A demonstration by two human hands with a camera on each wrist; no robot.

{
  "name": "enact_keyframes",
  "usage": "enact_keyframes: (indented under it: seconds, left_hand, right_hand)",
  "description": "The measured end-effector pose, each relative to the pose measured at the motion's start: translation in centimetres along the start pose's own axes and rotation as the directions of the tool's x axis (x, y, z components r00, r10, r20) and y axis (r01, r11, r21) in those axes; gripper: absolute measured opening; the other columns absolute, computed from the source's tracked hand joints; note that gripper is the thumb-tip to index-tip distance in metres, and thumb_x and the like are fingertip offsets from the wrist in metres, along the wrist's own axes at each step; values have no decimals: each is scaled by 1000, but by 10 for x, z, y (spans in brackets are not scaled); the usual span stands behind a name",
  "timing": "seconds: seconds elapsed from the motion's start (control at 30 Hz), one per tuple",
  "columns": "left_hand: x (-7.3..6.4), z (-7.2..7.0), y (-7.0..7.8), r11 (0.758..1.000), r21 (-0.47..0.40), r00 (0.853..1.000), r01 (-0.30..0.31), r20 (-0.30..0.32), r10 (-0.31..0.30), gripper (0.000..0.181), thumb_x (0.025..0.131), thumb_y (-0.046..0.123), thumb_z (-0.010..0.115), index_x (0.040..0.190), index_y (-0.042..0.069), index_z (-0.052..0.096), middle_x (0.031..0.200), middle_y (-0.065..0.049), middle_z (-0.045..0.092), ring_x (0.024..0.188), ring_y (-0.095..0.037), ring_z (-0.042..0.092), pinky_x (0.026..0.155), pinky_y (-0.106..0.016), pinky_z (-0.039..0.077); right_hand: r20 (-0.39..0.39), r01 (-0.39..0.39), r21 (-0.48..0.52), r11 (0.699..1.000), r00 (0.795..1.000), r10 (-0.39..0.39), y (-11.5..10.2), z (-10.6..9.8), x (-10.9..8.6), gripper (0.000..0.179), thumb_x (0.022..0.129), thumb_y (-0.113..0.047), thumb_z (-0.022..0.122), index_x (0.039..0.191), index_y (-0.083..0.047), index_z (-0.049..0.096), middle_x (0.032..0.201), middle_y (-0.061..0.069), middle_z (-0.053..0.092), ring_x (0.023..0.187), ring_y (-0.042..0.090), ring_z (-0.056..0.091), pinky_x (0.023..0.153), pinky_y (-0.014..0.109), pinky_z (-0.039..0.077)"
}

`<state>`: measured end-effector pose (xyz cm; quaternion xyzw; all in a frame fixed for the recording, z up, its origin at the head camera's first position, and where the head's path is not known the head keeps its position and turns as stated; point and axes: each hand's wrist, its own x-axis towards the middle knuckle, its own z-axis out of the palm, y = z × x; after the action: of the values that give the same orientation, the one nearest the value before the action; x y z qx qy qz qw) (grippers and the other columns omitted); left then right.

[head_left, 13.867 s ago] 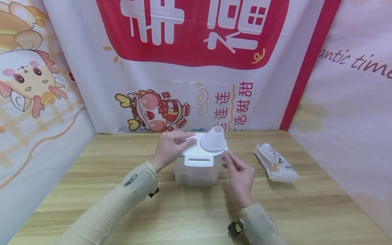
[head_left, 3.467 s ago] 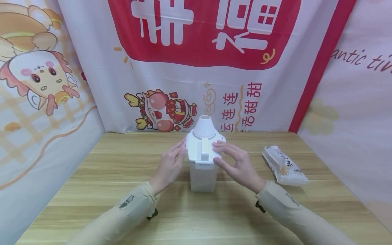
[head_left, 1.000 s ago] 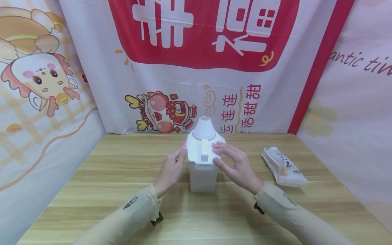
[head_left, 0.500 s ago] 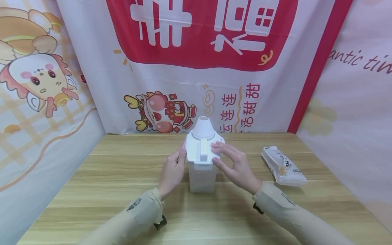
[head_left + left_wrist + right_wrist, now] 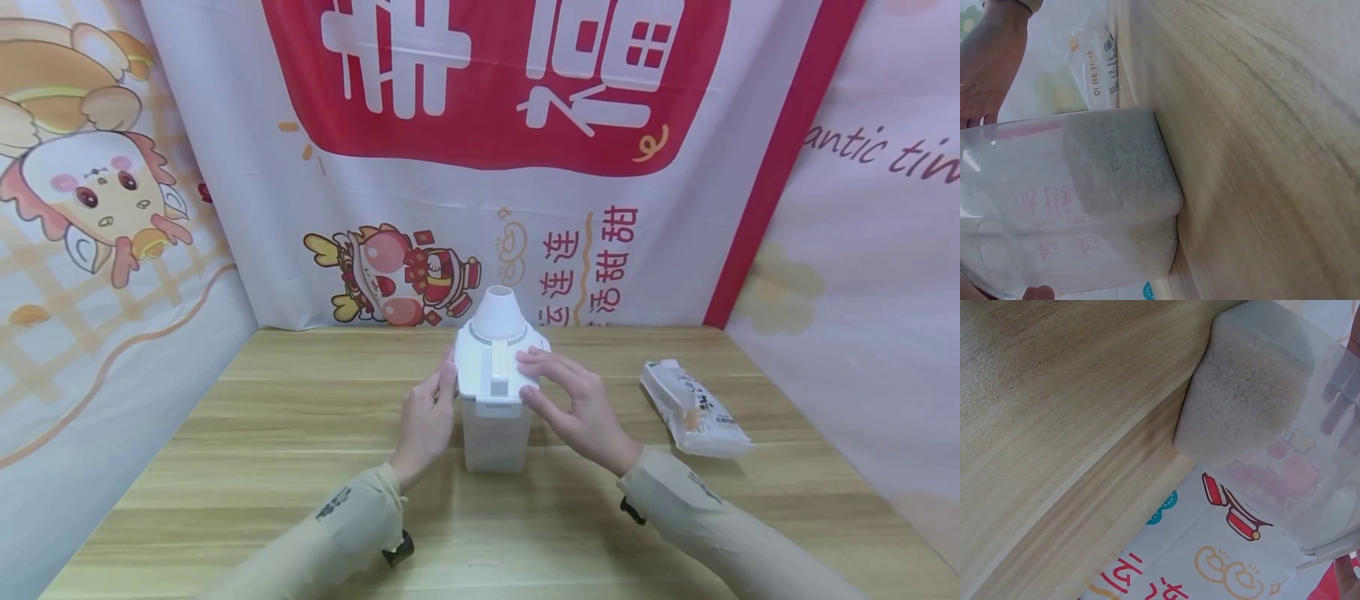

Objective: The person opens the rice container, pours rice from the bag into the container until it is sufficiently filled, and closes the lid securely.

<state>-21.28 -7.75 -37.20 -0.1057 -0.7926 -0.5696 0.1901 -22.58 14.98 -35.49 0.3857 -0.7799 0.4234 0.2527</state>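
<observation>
A clear plastic rice storage container (image 5: pixel 496 442) stands upright on the table, its narrow side towards me. Its white lid (image 5: pixel 477 367) has a raised handle and a cone-shaped spout (image 5: pixel 499 315) at the far end. My left hand (image 5: pixel 424 417) holds the left side at the lid's rim, its outer fingers partly hidden. Fingers (image 5: pixel 1338 412) of that hand show through the wall in the right wrist view. My right hand (image 5: pixel 581 404) grips the lid's right edge, thumb and fingertips on top. Rice (image 5: pixel 1119 165) fills the container's lower part.
A white printed plastic packet (image 5: pixel 694 410) lies on the wooden table (image 5: pixel 300 417) to the right. A printed cloth (image 5: pixel 637 275) hangs behind the table's back edge, with more cloth on both sides.
Since the earliest frame the container has been turned narrow side towards me; my left hand went to its left side, my right onto the lid's edge. Lately my left wrist shifted slightly right.
</observation>
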Motion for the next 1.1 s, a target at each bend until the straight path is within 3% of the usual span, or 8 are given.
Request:
enact_keyframes:
  seconds: [0.4,0.67,0.87,1.1]
  left_hand:
    - [-1,1,1,1000,5,1000,8,-20,-8,51,107,42,35,145,9,45,147,0,43,132,-16,43,106,-32,39]
    - [-2,2,2,1000,-14,1000,17,-2,-17,53,108,42,32,147,9,42,149,1,40,134,-17,41,108,-35,37]
    - [-3,3,3,999,-16,999,49,-2,-50,51,108,41,32,149,12,40,149,8,38,135,-10,38,108,-30,36]
    - [-3,5,4,996,-29,996,85,1,-85,52,107,43,32,149,13,40,150,5,39,134,-9,38,108,-30,36]
  right_hand:
    - [4,-27,-2,1000,1000,27,0,1,-2,28,96,-26,66,122,-18,67,137,-4,57,130,16,48,111,45,33]
    - [-6,6,-2,1000,1000,-6,0,1,-1,27,95,-20,68,121,-14,67,135,1,59,129,21,49,111,48,33]
    - [12,11,0,1000,1000,-11,-1,0,0,27,95,-20,68,121,-14,67,136,1,58,130,21,49,111,47,34]
    - [27,-11,-8,1000,1000,11,-2,-1,-2,29,96,-24,67,123,-15,66,138,-1,57,131,17,47,111,44,33]
